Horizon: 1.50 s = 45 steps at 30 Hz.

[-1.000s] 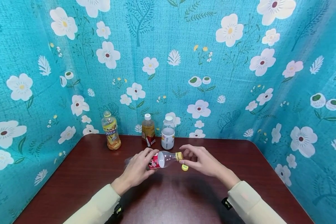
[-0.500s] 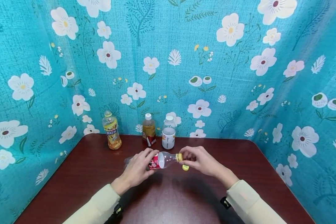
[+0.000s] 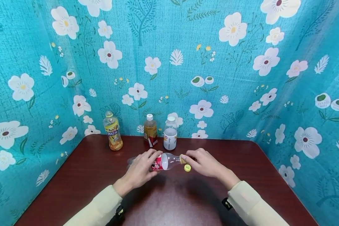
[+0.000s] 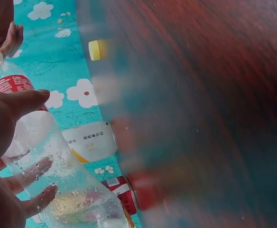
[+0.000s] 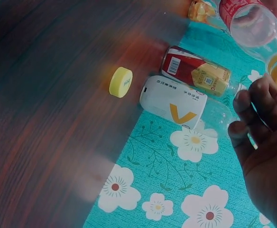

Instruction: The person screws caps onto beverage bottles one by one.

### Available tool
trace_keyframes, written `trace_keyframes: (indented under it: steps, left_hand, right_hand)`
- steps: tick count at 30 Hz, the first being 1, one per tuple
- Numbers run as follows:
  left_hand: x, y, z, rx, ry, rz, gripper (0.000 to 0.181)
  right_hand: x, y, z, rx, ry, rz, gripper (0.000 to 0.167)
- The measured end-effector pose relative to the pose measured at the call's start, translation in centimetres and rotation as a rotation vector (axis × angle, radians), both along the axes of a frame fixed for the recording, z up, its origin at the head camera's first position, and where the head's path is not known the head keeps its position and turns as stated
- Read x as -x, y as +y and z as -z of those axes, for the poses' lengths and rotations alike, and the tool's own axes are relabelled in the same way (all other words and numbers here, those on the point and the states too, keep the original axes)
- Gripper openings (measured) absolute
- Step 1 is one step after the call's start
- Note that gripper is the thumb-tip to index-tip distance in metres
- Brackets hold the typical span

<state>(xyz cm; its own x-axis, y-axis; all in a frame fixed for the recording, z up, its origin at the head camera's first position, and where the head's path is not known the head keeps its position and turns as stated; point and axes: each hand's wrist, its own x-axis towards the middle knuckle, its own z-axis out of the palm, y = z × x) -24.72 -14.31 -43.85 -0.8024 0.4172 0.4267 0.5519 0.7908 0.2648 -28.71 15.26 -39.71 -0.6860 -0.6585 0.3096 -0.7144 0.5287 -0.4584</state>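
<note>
A clear plastic bottle (image 3: 170,161) with a red label lies sideways above the table, its neck toward the right. My left hand (image 3: 141,166) grips it round the body, and in the left wrist view the thumb and fingers wrap the clear wall, which is beaded with droplets. At the bottle's mouth sits a yellow cap (image 3: 182,159), which my right hand (image 3: 204,161) pinches with its fingertips. In the right wrist view that hand's other fingers (image 5: 259,95) are curled beside the bottle's neck. Another yellow cap (image 3: 187,168) lies loose on the table just below the right fingers.
Along the table's back edge stand an uncapped bottle with a yellow label (image 3: 113,133), a white-capped brown-gold bottle (image 3: 150,131) and a white-labelled bottle (image 3: 170,135). A blue flowered curtain (image 3: 169,62) surrounds the dark red table (image 3: 169,201).
My right thumb and fingers have turned over the cap at the bottle's mouth, now covering part of it. The left hand keeps its grip on the bottle, which has shifted slightly right.
</note>
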Motion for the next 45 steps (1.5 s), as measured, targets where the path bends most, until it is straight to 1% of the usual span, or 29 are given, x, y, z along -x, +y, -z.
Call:
trace_keyframes:
  steps: [4,7,9,11,16,18,20,23,24,28,32,36,40,42,45]
  left_hand:
    - [-0.01,0.08,-0.16,0.006,0.0,-0.002,0.084]
    - [0.0,-0.07,-0.11,0.003,-0.001,0.002,0.084]
    - [0.03,-0.23,-0.03,0.002,-0.003,0.001,0.084]
    - [0.05,-0.37,0.03,-0.004,-0.008,-0.003,0.085]
    - [0.02,-0.58,-0.04,-0.005,-0.015,-0.022,0.086]
    - [0.01,-0.62,-0.06,0.0,-0.018,-0.028,0.086]
    - [-0.02,-0.64,-0.05,0.004,-0.02,-0.032,0.087]
    - [-0.03,-0.65,0.01,0.003,-0.023,-0.03,0.086]
    - [-0.03,-0.65,0.02,0.003,-0.025,-0.031,0.086]
    - [-0.04,-0.64,0.07,-0.003,-0.028,-0.029,0.086]
    - [-0.08,-0.63,0.13,0.0,-0.03,-0.035,0.086]
    - [-0.1,-0.57,0.15,0.005,-0.026,-0.033,0.086]
    - [-0.09,-0.45,0.11,0.009,-0.019,-0.021,0.086]
    - [-0.1,-0.39,0.09,0.008,-0.019,-0.017,0.086]
    - [-0.11,-0.29,0.02,-0.003,-0.02,-0.015,0.086]
  right_hand:
    - [0.05,-0.05,0.0,-0.046,0.073,0.06,0.039]
    - [0.12,0.02,0.06,-0.056,0.116,0.081,0.041]
    - [0.08,0.13,0.02,-0.054,0.117,0.084,0.04]
    - [0.06,0.25,0.01,-0.044,0.1,0.08,0.036]
    - [-0.09,0.42,-0.08,0.01,0.026,0.048,0.02]
    - [-0.15,0.41,-0.11,0.03,-0.001,0.031,0.023]
    - [-0.22,0.37,-0.14,0.042,-0.021,0.016,0.032]
    - [-0.31,0.31,-0.21,0.042,-0.026,0.005,0.045]
    - [-0.32,0.29,-0.22,0.04,-0.026,0.004,0.047]
    - [-0.3,0.24,-0.15,0.036,-0.012,-0.007,0.047]
    - [-0.28,0.15,-0.08,0.056,-0.034,-0.042,0.046]
    - [-0.29,0.11,-0.05,0.08,-0.043,-0.076,0.039]
    - [-0.19,0.15,0.04,0.107,-0.05,-0.094,0.03]
    - [-0.14,0.16,0.05,0.112,-0.057,-0.09,0.027]
    - [-0.18,0.12,-0.03,0.092,-0.053,-0.054,0.022]
